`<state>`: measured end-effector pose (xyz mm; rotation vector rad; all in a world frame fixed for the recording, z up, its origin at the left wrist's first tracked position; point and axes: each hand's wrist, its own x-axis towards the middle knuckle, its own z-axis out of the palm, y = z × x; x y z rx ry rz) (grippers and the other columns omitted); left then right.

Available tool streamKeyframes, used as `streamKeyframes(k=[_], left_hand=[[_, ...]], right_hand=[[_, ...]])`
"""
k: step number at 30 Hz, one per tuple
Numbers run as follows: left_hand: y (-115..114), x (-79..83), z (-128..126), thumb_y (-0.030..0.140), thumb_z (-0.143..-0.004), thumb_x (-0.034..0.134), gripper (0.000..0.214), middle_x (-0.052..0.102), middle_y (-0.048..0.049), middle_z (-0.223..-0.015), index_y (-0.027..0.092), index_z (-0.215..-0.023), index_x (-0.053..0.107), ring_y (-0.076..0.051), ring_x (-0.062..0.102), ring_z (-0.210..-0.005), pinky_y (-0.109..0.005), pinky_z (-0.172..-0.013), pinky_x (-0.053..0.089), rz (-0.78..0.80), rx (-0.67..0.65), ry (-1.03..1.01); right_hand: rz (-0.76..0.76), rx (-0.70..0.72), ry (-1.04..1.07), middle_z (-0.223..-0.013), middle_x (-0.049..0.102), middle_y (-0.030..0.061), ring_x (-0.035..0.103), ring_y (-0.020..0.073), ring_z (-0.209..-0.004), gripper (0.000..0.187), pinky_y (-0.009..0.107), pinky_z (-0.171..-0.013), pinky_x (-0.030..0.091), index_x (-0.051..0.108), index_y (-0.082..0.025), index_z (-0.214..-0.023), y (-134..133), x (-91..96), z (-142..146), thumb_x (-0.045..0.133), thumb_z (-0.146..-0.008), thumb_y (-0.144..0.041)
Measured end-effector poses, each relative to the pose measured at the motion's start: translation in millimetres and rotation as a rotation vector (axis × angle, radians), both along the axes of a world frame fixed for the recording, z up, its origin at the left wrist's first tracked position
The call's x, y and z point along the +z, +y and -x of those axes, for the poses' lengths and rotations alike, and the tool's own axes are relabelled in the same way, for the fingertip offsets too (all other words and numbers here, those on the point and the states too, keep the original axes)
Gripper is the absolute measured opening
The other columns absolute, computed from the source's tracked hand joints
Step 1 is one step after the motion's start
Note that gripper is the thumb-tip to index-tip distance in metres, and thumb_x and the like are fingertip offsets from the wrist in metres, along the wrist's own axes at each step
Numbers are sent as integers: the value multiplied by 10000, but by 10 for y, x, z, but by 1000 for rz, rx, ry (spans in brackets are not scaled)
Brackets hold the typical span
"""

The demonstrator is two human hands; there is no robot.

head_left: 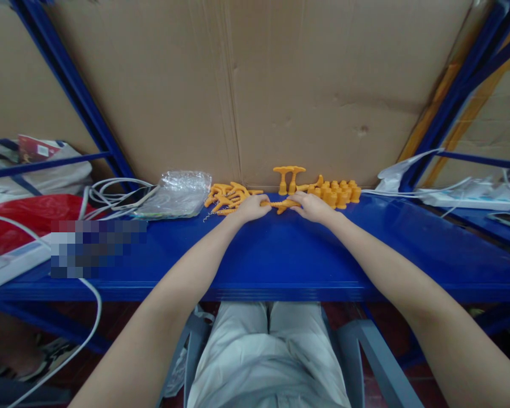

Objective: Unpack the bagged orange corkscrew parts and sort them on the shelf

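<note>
Both my hands meet at the back of the blue table, holding an orange corkscrew (279,204) level between them. My left hand (254,208) is closed around its left end. The fingers of my right hand (312,207) pinch its right end. Just left of my left hand lies a loose pile of orange corkscrew handles (227,195), with thin metal spirals (209,215) sticking out. Beyond my hands stand two T-shaped orange corkscrews (289,177), upright and side by side. Several orange cylindrical sleeves (342,194) are grouped upright behind my right hand.
A clear plastic bag (174,195) lies left of the pile, near white cables (114,184) and a red bag (21,221). Cardboard (301,85) walls off the back of the blue table (280,255). Blue posts (74,85) flank it. A power strip (467,197) sits at right.
</note>
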<state>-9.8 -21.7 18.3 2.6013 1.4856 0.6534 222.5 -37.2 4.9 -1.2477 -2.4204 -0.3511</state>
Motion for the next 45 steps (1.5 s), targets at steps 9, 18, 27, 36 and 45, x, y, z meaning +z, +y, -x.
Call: streamKeyframes(k=[9,18,27,36,45], left_hand=[[-6,-11,22,240,-784,597,234,753,-19,-766,183,-952,751,-182,682,-756,-255,-689,493,24,-15,-163],[-71,31,34,254,-799,612,269,776,-65,-941,188,-1023,746,-236,701,-892,-291,-747,492,-133,7,58],[-38,5,90,266,-827,612,258,766,-78,-1039,195,-1047,726,-258,702,-994,-304,-797,511,-155,21,117],[-46,5,85,287,-847,607,241,761,-79,-1104,206,-1048,714,-264,697,-1036,-315,-840,518,-160,29,117],[-74,27,59,294,-844,622,260,763,-86,-1096,204,-1068,722,-273,699,-1035,-326,-847,525,-132,69,87]], right_hand=[[22,69,147,-1220,703,143,661,278,-1132,339,430,-1006,508,694,-165,-1243,73,-34,-52,591,-922,-203],[78,136,235,-1183,704,142,663,280,-1120,343,480,-1026,505,713,-175,-1215,163,-48,-101,657,-880,-217],[492,103,589,-1175,710,104,733,188,-913,350,372,-866,611,669,-177,-1159,143,-2,-211,765,-826,-229],[711,-22,909,-849,751,103,740,157,-699,295,252,-679,614,623,-160,-871,-10,69,-24,590,-993,-427],[755,31,891,-887,759,33,731,123,-662,402,229,-640,606,569,-192,-1234,-11,99,-101,746,-874,-165]])
